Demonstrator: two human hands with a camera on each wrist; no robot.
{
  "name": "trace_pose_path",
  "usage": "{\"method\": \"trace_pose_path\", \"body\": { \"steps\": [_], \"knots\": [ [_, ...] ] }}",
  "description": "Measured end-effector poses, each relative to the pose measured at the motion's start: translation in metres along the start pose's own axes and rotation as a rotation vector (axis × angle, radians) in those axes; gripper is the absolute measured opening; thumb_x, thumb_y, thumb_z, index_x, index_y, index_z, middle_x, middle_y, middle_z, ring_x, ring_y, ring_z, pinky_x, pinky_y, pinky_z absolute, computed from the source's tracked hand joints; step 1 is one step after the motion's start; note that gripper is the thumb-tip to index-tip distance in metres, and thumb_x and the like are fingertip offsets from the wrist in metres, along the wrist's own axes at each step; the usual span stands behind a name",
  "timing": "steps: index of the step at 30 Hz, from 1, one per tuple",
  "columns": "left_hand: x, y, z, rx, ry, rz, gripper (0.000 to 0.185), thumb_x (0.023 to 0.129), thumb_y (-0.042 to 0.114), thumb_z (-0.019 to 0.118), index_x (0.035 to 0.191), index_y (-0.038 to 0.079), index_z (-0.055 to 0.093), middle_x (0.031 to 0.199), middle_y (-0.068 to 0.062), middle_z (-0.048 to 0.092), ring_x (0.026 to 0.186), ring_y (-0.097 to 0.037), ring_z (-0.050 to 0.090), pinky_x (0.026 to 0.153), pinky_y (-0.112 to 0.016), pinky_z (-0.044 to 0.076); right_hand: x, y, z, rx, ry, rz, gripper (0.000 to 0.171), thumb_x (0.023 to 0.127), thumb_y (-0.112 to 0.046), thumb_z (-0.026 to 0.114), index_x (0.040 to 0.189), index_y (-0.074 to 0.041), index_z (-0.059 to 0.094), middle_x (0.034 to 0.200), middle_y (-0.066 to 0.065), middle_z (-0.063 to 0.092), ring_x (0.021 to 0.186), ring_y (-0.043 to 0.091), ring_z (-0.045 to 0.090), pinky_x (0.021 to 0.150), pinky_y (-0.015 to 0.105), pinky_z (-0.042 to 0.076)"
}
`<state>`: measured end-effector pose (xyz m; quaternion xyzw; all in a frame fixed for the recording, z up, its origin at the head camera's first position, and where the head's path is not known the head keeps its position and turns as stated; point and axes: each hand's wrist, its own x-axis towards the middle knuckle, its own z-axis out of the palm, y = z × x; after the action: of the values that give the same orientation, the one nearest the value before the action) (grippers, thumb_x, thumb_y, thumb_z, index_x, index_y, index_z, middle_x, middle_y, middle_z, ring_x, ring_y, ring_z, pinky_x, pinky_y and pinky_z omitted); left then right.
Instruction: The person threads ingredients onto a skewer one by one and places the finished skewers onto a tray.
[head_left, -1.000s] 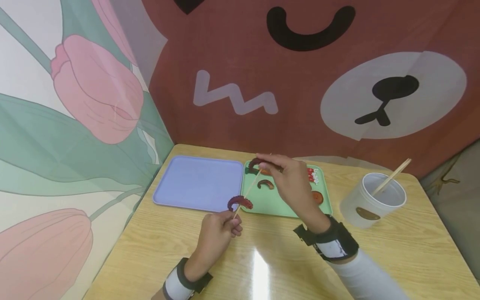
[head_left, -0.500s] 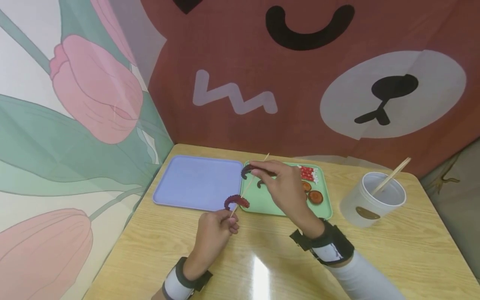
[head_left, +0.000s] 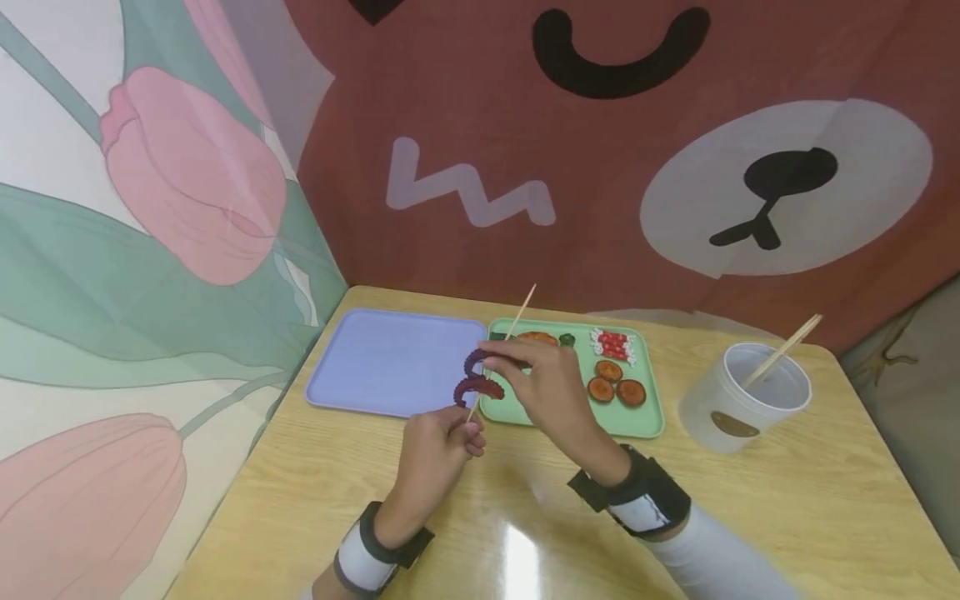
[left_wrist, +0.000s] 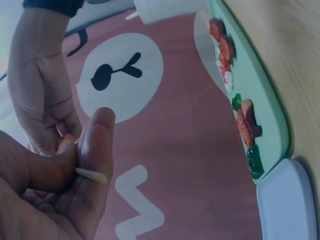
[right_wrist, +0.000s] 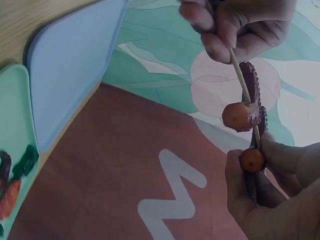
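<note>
Your left fingers pinch one skewer, your right fingers one tentacle; green tray holds three round slices, cup sticks.

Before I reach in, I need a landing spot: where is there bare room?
The blue tray is bare inside its rim, as is the table between white cup and right sleeve. Crowded: the green tray with food pieces, and around the skewer, near left hand and right hand.

Thumb and curled fingers of the left hand pinch together, low and nearest the body. Farther forward, just apart from it, the right hand pinches between thumb and fingers, its forearm slanting inward.
</note>
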<state>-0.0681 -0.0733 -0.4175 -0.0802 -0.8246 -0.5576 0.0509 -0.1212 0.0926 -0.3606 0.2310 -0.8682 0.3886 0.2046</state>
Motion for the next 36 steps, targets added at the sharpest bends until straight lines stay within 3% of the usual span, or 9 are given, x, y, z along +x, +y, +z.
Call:
{"method": "trace_pose_path", "body": {
  "steps": [8,15,18,21,26,28,30,33,36],
  "knots": [
    [0.000,0.003,-0.004,0.015,-0.005,-0.018,0.011,0.090,-0.008,0.068,0.082,-0.005,0.074,0.068,-0.011,0.072,0.059,-0.012,0.069,0.054,-0.019,0.062,0.000,-0.002,0.001,0.022,-0.005,0.033,0.023,0.088,-0.022,0.081,0.111,-0.022,0.081,0.100,0.000,0.081,0.062,0.006,0.053,0.050,0.019,0.036],
    [0.000,0.001,-0.006,0.022,-0.008,-0.023,0.012,0.091,-0.008,0.067,0.081,-0.004,0.074,0.068,-0.011,0.072,0.060,-0.013,0.069,0.054,-0.019,0.062,0.001,0.001,0.001,0.043,-0.059,0.067,0.024,0.090,-0.024,0.078,0.114,-0.023,0.080,0.104,-0.001,0.080,0.055,0.006,0.041,0.048,0.019,0.033],
    [0.001,-0.001,-0.008,0.035,0.007,-0.027,0.011,0.091,-0.007,0.068,0.082,-0.004,0.074,0.070,-0.011,0.073,0.060,-0.012,0.069,0.055,-0.019,0.062,0.003,0.007,-0.002,0.123,-0.076,0.101,0.025,0.092,-0.023,0.076,0.117,-0.023,0.079,0.107,-0.001,0.080,0.058,0.007,0.048,0.050,0.020,0.037],
    [0.001,-0.004,-0.011,0.027,0.025,-0.043,0.010,0.090,-0.007,0.069,0.082,-0.005,0.074,0.071,-0.012,0.073,0.061,-0.013,0.069,0.055,-0.022,0.063,0.007,0.015,-0.007,0.282,-0.040,0.145,0.025,0.095,-0.020,0.072,0.119,-0.017,0.078,0.110,0.003,0.079,0.070,0.007,0.065,0.055,0.017,0.051],
    [0.001,-0.009,-0.017,0.001,0.053,-0.079,0.010,0.090,-0.007,0.069,0.081,-0.005,0.073,0.070,-0.012,0.073,0.061,-0.015,0.070,0.056,-0.024,0.064,0.020,0.038,-0.013,0.449,0.084,0.198,0.026,0.102,-0.023,0.065,0.118,-0.006,0.074,0.110,0.011,0.078,0.099,0.016,0.075,0.085,0.029,0.065],
    [0.001,-0.010,-0.018,0.000,0.062,-0.083,0.011,0.091,-0.006,0.069,0.081,-0.004,0.073,0.069,-0.011,0.073,0.061,-0.014,0.070,0.056,-0.022,0.063,0.025,0.053,-0.012,0.366,0.084,0.246,0.028,0.104,-0.029,0.062,0.117,-0.007,0.074,0.109,0.009,0.077,0.100,0.020,0.073,0.089,0.032,0.064],
    [0.000,-0.012,-0.019,-0.001,0.068,-0.081,0.011,0.090,-0.006,0.069,0.080,-0.004,0.072,0.068,-0.011,0.073,0.061,-0.014,0.070,0.056,-0.021,0.063,0.028,0.070,-0.009,0.208,0.009,0.319,0.027,0.104,-0.032,0.061,0.116,-0.011,0.074,0.108,0.007,0.077,0.099,0.022,0.072,0.083,0.036,0.062],
    [-0.001,-0.013,-0.020,-0.007,0.068,-0.074,0.010,0.090,-0.007,0.069,0.080,-0.004,0.072,0.068,-0.010,0.072,0.060,-0.014,0.069,0.056,-0.023,0.063,0.031,0.099,0.005,-0.049,-0.217,0.390,0.026,0.104,-0.030,0.062,0.117,-0.010,0.073,0.108,0.009,0.075,0.099,0.027,0.070,0.077,0.040,0.058],
    [-0.003,-0.014,-0.020,-0.012,0.059,-0.075,0.011,0.090,-0.007,0.069,0.080,-0.004,0.072,0.067,-0.010,0.072,0.060,-0.014,0.070,0.056,-0.027,0.064,0.030,0.127,0.022,-0.227,-0.423,0.406,0.028,0.101,-0.022,0.066,0.122,-0.005,0.072,0.115,0.014,0.074,0.103,0.031,0.068,0.082,0.044,0.060]
  ]
}}
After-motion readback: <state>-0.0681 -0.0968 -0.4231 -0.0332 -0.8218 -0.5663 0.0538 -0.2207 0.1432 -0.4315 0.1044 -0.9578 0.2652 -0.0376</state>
